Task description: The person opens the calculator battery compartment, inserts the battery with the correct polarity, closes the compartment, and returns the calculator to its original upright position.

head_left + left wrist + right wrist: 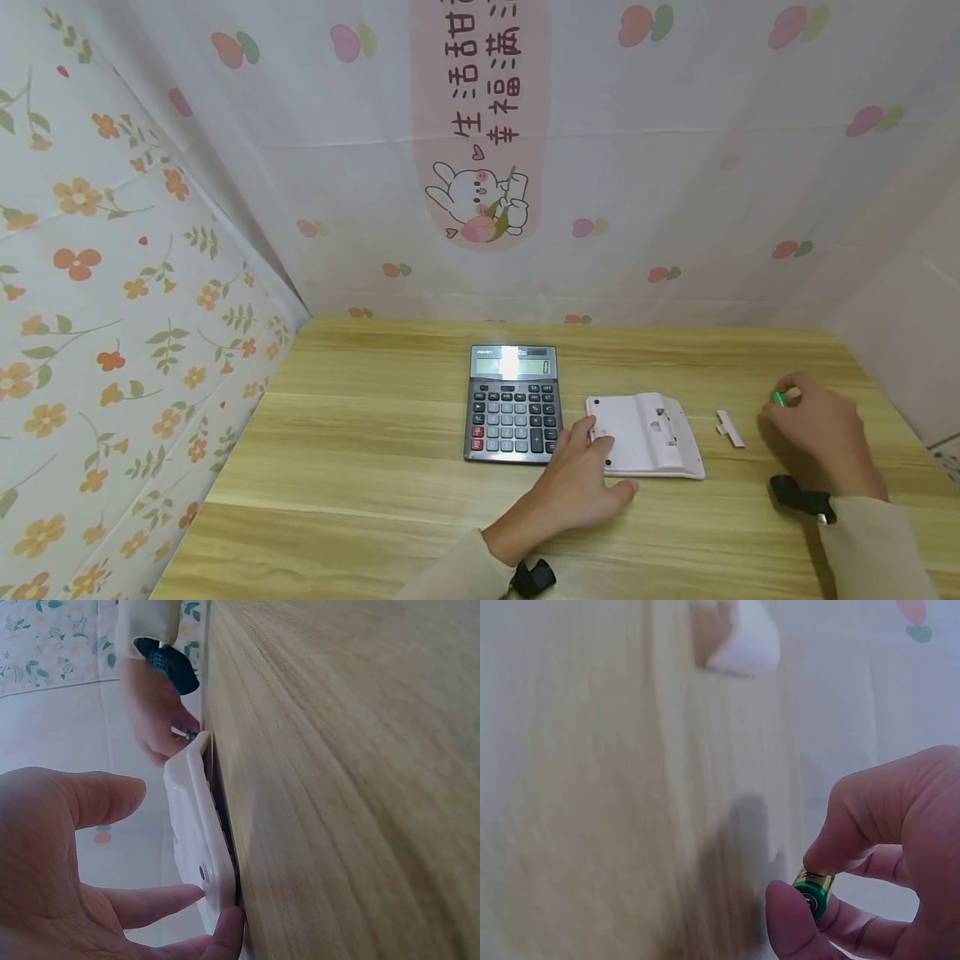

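Note:
At the right of the table, my right hand [821, 425] pinches a small green and gold battery [814, 891] between thumb and fingers, above the wood. A white calculator [626, 433] lies face down in the middle right with its battery compartment uncovered. My left hand [581, 487] is at its left end, fingertips touching the edge and back while the thumb stands apart. In the left wrist view, the fingers [157, 900] reach the corner near a dark round spot. A white battery cover [729, 428] lies between the white calculator and my right hand.
A dark grey calculator [513, 404] lies face up left of the white one, its display showing 0. The wooden table [360, 433] meets a patterned cloth [360, 183] at the back and another at the left. Both wrists wear black straps.

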Demonstrator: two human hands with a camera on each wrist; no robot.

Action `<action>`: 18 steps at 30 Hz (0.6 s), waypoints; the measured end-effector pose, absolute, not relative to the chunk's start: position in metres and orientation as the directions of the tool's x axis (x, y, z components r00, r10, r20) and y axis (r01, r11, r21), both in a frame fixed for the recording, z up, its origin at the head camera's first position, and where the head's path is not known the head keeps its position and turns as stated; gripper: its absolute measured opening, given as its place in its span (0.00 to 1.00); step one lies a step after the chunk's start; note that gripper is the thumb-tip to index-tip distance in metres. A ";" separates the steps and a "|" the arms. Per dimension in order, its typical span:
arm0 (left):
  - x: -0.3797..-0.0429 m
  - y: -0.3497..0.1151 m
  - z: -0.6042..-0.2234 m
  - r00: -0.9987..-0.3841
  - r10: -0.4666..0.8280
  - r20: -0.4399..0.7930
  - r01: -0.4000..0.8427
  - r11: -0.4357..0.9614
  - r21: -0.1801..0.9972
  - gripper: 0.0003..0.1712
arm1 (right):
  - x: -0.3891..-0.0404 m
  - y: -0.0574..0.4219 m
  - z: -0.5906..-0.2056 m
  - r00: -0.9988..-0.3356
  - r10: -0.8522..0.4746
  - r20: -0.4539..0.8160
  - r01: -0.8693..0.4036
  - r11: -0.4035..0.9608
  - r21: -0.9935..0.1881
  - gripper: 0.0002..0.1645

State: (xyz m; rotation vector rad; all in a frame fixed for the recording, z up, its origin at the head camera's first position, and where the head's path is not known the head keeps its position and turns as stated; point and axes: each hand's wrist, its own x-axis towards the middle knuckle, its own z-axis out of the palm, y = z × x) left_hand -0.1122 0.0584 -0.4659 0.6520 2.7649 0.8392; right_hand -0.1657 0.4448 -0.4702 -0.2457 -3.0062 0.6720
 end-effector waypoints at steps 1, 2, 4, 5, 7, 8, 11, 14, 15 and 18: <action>-0.112 0.058 -0.466 -0.888 0.458 -0.043 0.357 0.744 0.564 0.38 | -0.165 0.443 -0.470 -0.987 0.162 0.022 0.137 0.893 -0.429 0.22; -0.112 0.058 -0.466 -0.888 0.458 -0.044 0.356 0.745 0.565 0.38 | -0.164 0.441 -0.469 -0.987 0.155 0.030 0.127 0.893 -0.431 0.22; -0.112 0.058 -0.465 -0.888 0.458 -0.046 0.354 0.743 0.568 0.38 | -0.162 0.437 -0.468 -0.989 0.146 0.038 0.115 0.892 -0.437 0.21; -0.112 0.058 -0.465 -0.887 0.458 -0.048 0.352 0.743 0.570 0.38 | -0.161 0.435 -0.468 -0.989 0.143 0.048 0.108 0.892 -0.439 0.21; -0.112 0.058 -0.465 -0.887 0.458 -0.052 0.349 0.742 0.572 0.39 | -0.159 0.432 -0.466 -0.990 0.129 0.058 0.090 0.892 -0.443 0.20; -0.112 0.058 -0.465 -0.887 0.458 -0.054 0.348 0.742 0.573 0.39 | -0.158 0.430 -0.465 -0.990 0.123 0.062 0.084 0.893 -0.442 0.20; -0.112 0.058 -0.464 -0.887 0.460 -0.049 0.352 0.740 0.573 0.38 | -0.156 0.424 -0.462 -0.992 0.116 0.057 0.080 0.894 -0.442 0.20; -0.112 0.057 -0.464 -0.886 0.461 -0.042 0.356 0.737 0.574 0.38 | -0.155 0.418 -0.456 -0.993 0.110 0.039 0.081 0.891 -0.447 0.20; -0.111 0.057 -0.463 -0.886 0.462 -0.041 0.357 0.736 0.576 0.38 | -0.155 0.417 -0.455 -0.994 0.105 0.038 0.077 0.890 -0.450 0.20; -0.111 0.057 -0.463 -0.886 0.462 -0.042 0.355 0.733 0.580 0.38 | -0.154 0.411 -0.450 -0.996 0.075 0.047 0.045 0.888 -0.458 0.20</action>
